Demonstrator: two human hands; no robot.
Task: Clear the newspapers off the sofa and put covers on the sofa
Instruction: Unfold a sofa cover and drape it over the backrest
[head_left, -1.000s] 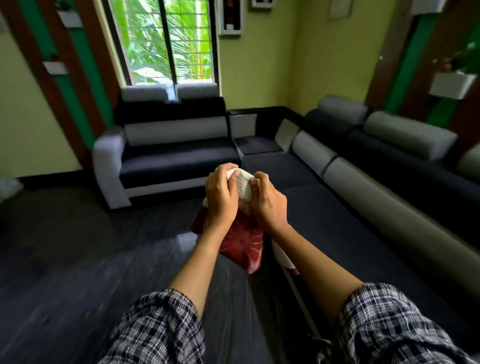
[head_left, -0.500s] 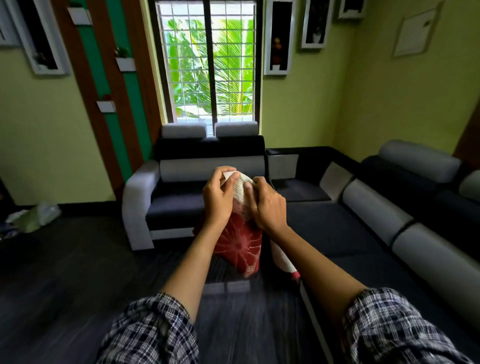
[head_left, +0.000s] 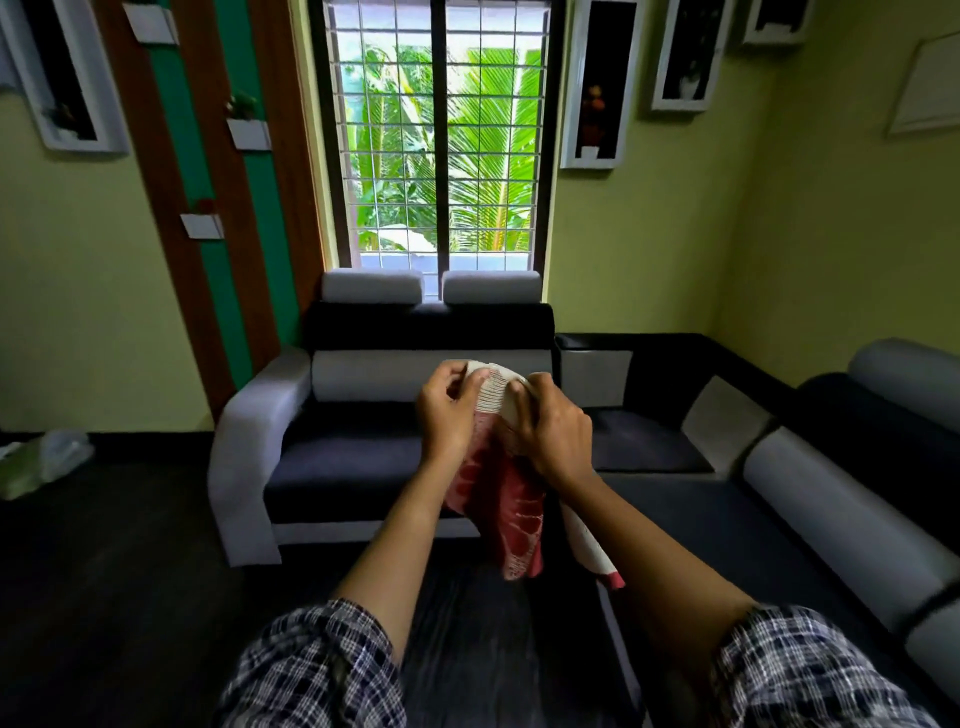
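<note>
Below the barred window (head_left: 441, 156) stands a black-and-grey sofa (head_left: 353, 467). Your left hand (head_left: 447, 415) and right hand (head_left: 556, 431) each pinch the bunched top of a red-and-white sofa cover (head_left: 519, 519) with curled fingers. It hangs beneath them, in front of the sofa.

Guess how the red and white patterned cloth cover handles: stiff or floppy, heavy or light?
Probably floppy: the red and white patterned cloth cover droops in folds below the left hand and right hand gripping it. Likely light, since it hangs from a grip at its white ribbed edge. That edge looks gathered, so possibly stretchy.
</note>
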